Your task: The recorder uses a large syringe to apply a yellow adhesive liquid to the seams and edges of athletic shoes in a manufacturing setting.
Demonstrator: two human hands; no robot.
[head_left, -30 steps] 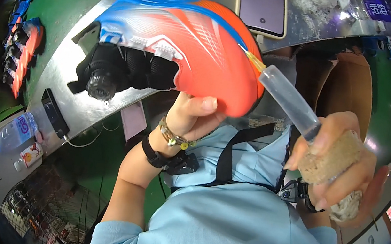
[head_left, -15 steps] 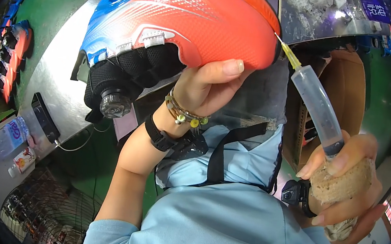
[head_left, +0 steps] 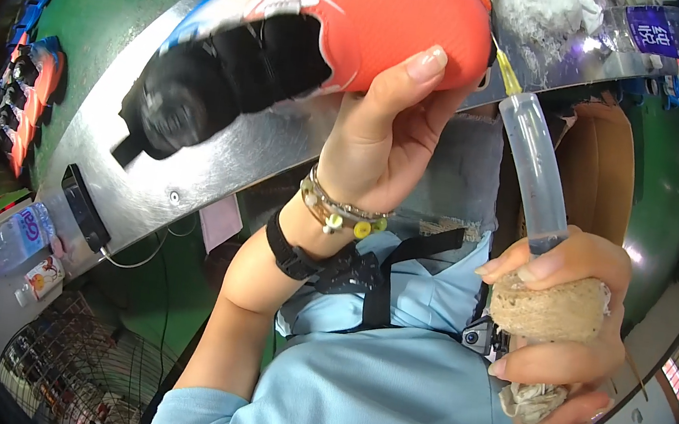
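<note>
My left hand (head_left: 391, 138) grips an orange-red sports shoe (head_left: 410, 17) by its toe end, thumb on the orange upper. The shoe is tilted, its black opening and round dial facing me, and its top runs out of view. A clear syringe (head_left: 533, 164) with a yellow-hubbed needle is closed in my right hand (head_left: 563, 358). Its needle points up at the toe's sole edge; whether the tip touches, I cannot tell. My right fingers also hold a worn beige pad (head_left: 550, 307) and a crumpled whitish cloth (head_left: 532, 402).
A metal table (head_left: 197, 195) lies beneath the shoe, with a black phone (head_left: 85, 210) on a cable, a plastic bottle (head_left: 19, 236) and a small white bottle (head_left: 43, 281) at left. Other shoes (head_left: 26, 106) stand far left. At right are a cardboard box (head_left: 604, 160) and a purple-labelled bottle (head_left: 654, 30).
The shoe has moved up and turned, showing more of its black opening. My right hand has moved left with the syringe, which now stands more upright. Both hands keep their hold.
</note>
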